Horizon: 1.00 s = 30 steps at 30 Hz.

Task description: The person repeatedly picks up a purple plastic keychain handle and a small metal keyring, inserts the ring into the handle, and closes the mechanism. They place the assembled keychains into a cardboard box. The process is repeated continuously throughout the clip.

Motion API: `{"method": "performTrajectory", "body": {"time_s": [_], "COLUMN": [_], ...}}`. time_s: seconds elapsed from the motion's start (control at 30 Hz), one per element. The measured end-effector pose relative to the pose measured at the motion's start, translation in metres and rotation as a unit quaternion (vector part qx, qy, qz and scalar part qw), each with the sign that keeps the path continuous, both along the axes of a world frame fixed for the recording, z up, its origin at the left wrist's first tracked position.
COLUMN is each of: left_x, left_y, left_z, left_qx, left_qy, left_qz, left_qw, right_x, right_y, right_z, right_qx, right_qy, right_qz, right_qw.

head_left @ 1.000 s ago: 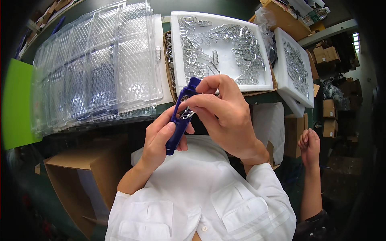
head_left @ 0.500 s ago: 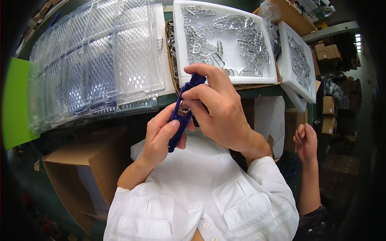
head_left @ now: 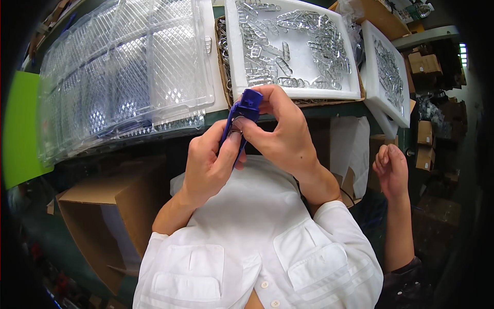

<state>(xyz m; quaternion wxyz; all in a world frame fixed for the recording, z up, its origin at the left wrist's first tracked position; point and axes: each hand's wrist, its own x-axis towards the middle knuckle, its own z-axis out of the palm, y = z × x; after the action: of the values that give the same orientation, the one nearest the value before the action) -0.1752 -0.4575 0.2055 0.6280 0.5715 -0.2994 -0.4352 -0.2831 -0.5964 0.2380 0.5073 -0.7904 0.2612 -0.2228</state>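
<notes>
Both hands meet in front of my chest around a long, dark blue plastic casing (head_left: 250, 99). My left hand (head_left: 205, 164) grips its near part, with the thumb lying up along it. My right hand (head_left: 284, 138) holds the far end with the fingers behind it, and its thumb presses at the middle. Under the thumb tips a shiny bent metal piece (head_left: 236, 123) sits in or against the casing, mostly covered. Beyond the hands, a white foam tray (head_left: 303, 93) holds many loose metal wire clips (head_left: 325, 51).
Clear plastic blister trays (head_left: 177, 67) are stacked at the far left, beside a bright green sheet (head_left: 23, 123). A second foam tray (head_left: 371, 67) of metal pieces stands tilted at right. An open cardboard box (head_left: 92, 198) is lower left. Another person's hand (head_left: 391, 167) is at right.
My left thumb has slid up the casing to the metal piece. My right thumb now presses there too, and the casing has turned so its blue far end shows more.
</notes>
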Motion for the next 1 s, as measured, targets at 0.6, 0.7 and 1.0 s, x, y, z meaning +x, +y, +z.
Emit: {"method": "performTrajectory", "body": {"time_s": [0.6,0.7,1.0], "left_x": [0.01,0.004,-0.014], "left_y": [0.012,0.017,0.014], "left_z": [0.022,0.029,0.033], "left_qx": [-0.045,-0.103,-0.148], "left_qy": [0.036,-0.303,-0.359], "left_qz": [-0.104,-0.035,0.011], "left_qw": [0.993,0.947,0.921], "right_x": [-0.011,-0.029,-0.099], "right_y": [-0.035,-0.051,-0.035], "right_z": [-0.037,-0.022,0.119], "right_qx": [0.326,0.338,0.37], "right_qy": [-0.295,-0.311,0.034], "right_qz": [0.001,0.098,-0.057], "right_qw": [0.898,0.883,0.927]}}
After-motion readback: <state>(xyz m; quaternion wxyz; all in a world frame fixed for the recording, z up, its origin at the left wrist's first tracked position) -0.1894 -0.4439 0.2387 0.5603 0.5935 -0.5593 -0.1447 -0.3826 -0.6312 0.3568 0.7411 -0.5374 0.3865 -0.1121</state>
